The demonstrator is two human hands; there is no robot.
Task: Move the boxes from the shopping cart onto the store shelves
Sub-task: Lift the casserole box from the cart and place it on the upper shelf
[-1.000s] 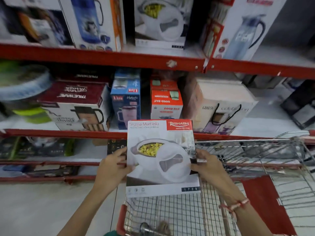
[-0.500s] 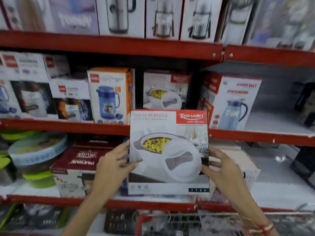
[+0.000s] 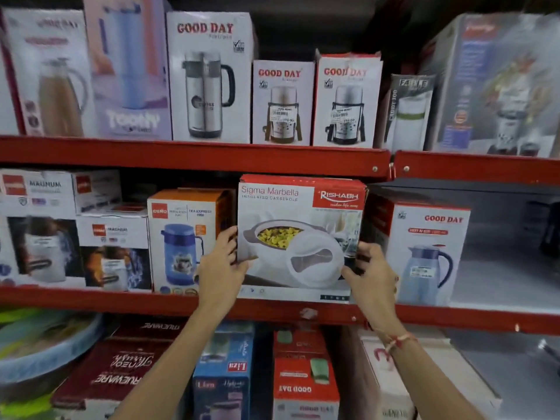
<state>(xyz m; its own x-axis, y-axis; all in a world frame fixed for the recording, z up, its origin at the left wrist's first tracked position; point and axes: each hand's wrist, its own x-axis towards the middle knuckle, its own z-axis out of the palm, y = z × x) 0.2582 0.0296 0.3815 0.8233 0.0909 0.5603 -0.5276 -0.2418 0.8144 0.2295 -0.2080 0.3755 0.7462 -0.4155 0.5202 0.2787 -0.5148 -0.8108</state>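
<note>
Red-edged middle shelf with casserole box between blue-flask box and jug box.

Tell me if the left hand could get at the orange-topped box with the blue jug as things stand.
Probably not yet: the left hand is gripping the white casserole box. The orange-topped box stands right beside it, unobstructed.

Red metal shelf rails run across in rows, one above another, joined by small silver bolts. The shelf floor at the right is a bare grey metal sheet with soft light shining on it. Behind the top row the back wall is dark. The lowest grey shelf board at the right looks bare too.
</note>
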